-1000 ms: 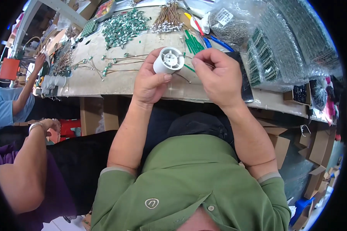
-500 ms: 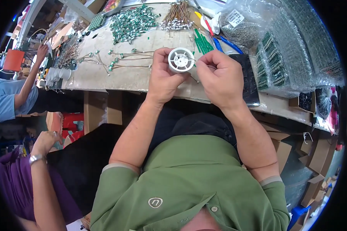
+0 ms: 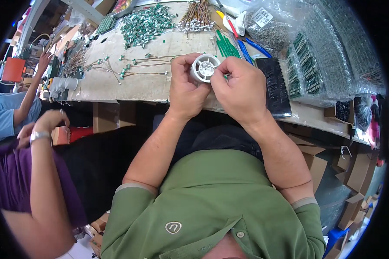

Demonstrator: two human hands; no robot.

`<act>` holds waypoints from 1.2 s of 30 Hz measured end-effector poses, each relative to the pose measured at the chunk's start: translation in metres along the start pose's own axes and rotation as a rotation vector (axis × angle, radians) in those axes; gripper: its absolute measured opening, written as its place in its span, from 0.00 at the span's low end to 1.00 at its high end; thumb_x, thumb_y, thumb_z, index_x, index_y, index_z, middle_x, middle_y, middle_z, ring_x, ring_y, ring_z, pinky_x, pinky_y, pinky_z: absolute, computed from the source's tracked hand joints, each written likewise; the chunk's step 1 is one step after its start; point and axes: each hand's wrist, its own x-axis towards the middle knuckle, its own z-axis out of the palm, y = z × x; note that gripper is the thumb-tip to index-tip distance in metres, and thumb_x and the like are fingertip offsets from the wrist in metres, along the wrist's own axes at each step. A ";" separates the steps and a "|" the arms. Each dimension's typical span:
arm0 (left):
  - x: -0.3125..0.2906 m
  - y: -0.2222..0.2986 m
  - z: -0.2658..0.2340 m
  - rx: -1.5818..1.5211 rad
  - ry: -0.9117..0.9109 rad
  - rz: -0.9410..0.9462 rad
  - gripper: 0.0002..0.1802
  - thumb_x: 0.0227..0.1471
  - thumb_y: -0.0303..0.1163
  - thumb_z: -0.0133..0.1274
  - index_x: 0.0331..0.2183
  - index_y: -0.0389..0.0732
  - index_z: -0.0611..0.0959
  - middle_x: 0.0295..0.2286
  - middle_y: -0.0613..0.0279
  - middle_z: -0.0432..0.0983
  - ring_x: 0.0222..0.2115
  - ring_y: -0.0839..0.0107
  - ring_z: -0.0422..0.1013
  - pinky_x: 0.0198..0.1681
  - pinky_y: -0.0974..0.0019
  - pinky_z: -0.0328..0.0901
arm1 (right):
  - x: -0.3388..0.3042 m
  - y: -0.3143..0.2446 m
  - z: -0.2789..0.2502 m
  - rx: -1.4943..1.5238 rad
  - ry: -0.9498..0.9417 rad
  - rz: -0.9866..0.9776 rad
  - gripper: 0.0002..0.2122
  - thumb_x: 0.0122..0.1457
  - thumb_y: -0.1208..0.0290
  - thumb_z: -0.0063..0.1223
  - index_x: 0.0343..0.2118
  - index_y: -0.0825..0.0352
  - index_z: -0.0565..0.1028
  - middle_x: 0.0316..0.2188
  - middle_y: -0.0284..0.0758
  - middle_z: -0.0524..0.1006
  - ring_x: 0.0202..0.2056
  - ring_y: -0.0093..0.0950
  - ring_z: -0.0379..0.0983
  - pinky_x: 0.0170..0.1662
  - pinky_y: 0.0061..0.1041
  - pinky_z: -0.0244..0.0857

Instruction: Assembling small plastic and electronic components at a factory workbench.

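My left hand [image 3: 183,88] is closed around a white round plastic part with spokes [image 3: 205,69], like a spool, its open face turned up. Against the right side of its rim, my right hand [image 3: 242,88] is closed in a pinch, with a thin wire between thumb and forefinger that reaches over the spokes. The wire's far end is hidden by the fingers. Left of my left hand lie several brown wires with small green boards at their ends [image 3: 136,73]. Beyond my hands are green strips [image 3: 226,44].
A heap of small green-and-silver boards [image 3: 145,26] and a bundle of brown wires [image 3: 196,17] lie at the back. Blue-handled pliers [image 3: 246,52], a black tray [image 3: 272,88] and bagged board panels [image 3: 304,64] are to the right. Co-workers [image 3: 43,142] sit and stand at left.
My right hand has come left and the wire now lies over the spoked face. The purple-sleeved co-worker's arm has lifted a little.
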 end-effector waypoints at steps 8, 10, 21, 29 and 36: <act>-0.001 -0.001 0.001 -0.057 0.016 0.004 0.34 0.44 0.12 0.60 0.53 0.39 0.68 0.52 0.53 0.73 0.50 0.64 0.74 0.56 0.64 0.70 | 0.000 -0.005 0.001 -0.088 -0.029 -0.038 0.03 0.53 0.75 0.59 0.25 0.67 0.79 0.22 0.35 0.78 0.21 0.36 0.69 0.27 0.33 0.64; -0.001 -0.001 0.002 -0.052 0.015 0.006 0.34 0.44 0.12 0.59 0.53 0.39 0.68 0.52 0.53 0.73 0.50 0.64 0.74 0.56 0.64 0.70 | 0.001 -0.006 0.001 -0.098 -0.041 -0.060 0.03 0.53 0.75 0.59 0.26 0.67 0.79 0.23 0.35 0.78 0.22 0.36 0.69 0.28 0.33 0.64; -0.001 -0.003 0.000 0.012 -0.001 0.057 0.34 0.42 0.11 0.57 0.53 0.38 0.69 0.52 0.53 0.73 0.49 0.63 0.74 0.56 0.64 0.70 | 0.009 0.008 -0.002 -0.084 -0.139 -0.243 0.02 0.58 0.78 0.58 0.32 0.68 0.81 0.30 0.36 0.76 0.29 0.37 0.71 0.33 0.33 0.66; -0.003 -0.003 0.001 0.043 -0.001 0.061 0.34 0.42 0.11 0.55 0.52 0.39 0.70 0.52 0.52 0.72 0.50 0.62 0.73 0.57 0.63 0.69 | 0.007 0.016 -0.005 -0.053 -0.177 -0.294 0.05 0.60 0.79 0.58 0.38 0.67 0.82 0.31 0.36 0.74 0.30 0.37 0.70 0.34 0.34 0.65; -0.003 -0.005 0.001 0.017 0.018 0.070 0.34 0.41 0.11 0.55 0.52 0.39 0.70 0.52 0.52 0.73 0.49 0.61 0.73 0.57 0.63 0.70 | 0.005 0.014 -0.009 -0.089 -0.243 -0.346 0.08 0.60 0.79 0.57 0.42 0.66 0.82 0.32 0.36 0.73 0.30 0.38 0.70 0.34 0.35 0.64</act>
